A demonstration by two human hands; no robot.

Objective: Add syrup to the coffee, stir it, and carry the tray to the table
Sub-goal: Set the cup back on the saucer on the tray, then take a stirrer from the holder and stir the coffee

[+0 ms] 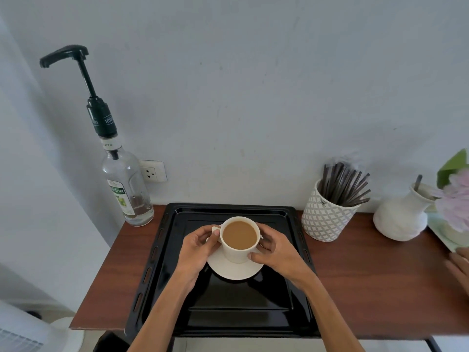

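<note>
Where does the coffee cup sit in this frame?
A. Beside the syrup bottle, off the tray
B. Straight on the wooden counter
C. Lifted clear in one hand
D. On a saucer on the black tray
D: the cup stands on a white saucer on the tray, with the left hand and right hand around it.

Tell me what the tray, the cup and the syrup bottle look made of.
Tray: probably enamelled metal, glossy black with reflections.
Cup: likely ceramic, matte cream, thick-walled.
Bottle: clear, looks like glass, with a black plastic-looking pump.
</note>
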